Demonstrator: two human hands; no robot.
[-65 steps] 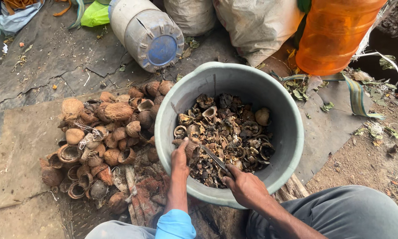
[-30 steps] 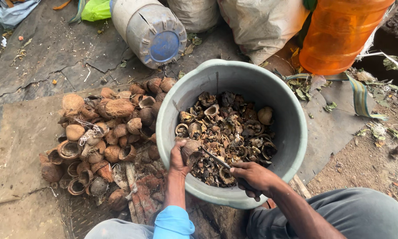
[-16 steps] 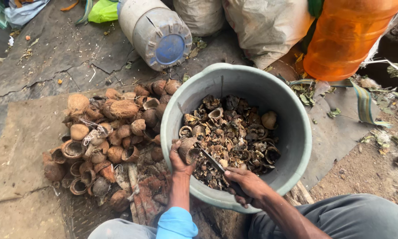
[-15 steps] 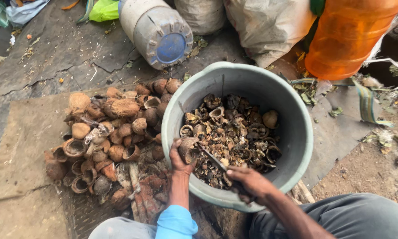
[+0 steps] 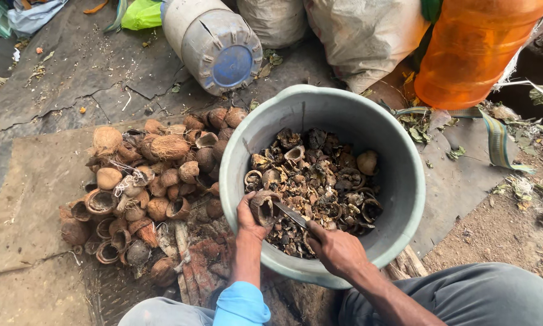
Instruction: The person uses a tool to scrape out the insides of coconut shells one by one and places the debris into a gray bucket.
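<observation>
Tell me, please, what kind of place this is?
Probably an outdoor yard used for shelling work: cracked ground, a pile of husks beside a grey bucket of shell pieces, sacks and plastic drums behind.

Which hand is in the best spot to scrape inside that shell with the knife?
Probably the right hand: it grips the knife, whose tip already sits at the open shell. The left hand is busy holding that shell over the bucket.
</observation>
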